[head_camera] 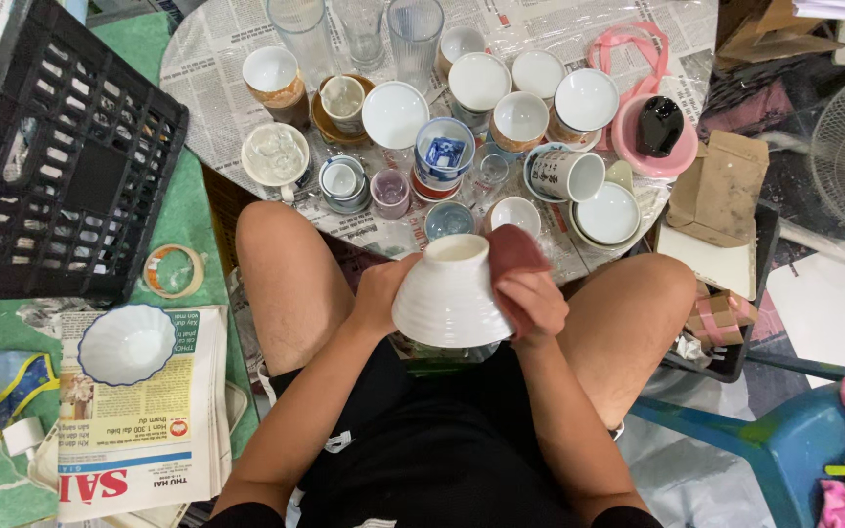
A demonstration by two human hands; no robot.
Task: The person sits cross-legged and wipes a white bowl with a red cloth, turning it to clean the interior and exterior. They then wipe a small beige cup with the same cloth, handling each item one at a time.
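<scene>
Grip first: the left hand point(380, 293) is closed around the side of a white ribbed bowl point(449, 298), which is held upside down over the person's lap, foot ring up, between the knees. The right hand point(532, 305) presses a folded reddish-brown pad point(512, 249) against the bowl's right wall, fingers clamped on the pad; it looks like abrasive paper or a cloth, though the view does not settle which.

Step in hand, as judged: rubbing the bowl's outer wall and foot. The next move calls for the left hand to turn the bowl while the right keeps the pad flat on the ribs, with a firm hold, since the glazed ware looks slippery and hangs over bare floor.

Containers outward:
- Round table point(209, 68), covered in newspaper, just ahead of the knees, crowded with cups, small bowls and tall glasses. Most stand upright and appear empty.
- Blue-patterned cup point(444, 156) near the table's middle holds something blue and white inside.
- Pink dish point(628, 142) at the right edge holds a glossy black object point(659, 125).
- White mug point(566, 176) lies on its side, mouth to the right.
- Scalloped white bowl point(127, 342) sits empty on a stack of newspapers on the floor, left.
- Black crate point(61, 156) stands tilted beside it, with a tape roll point(173, 271) near its lower corner.
</scene>
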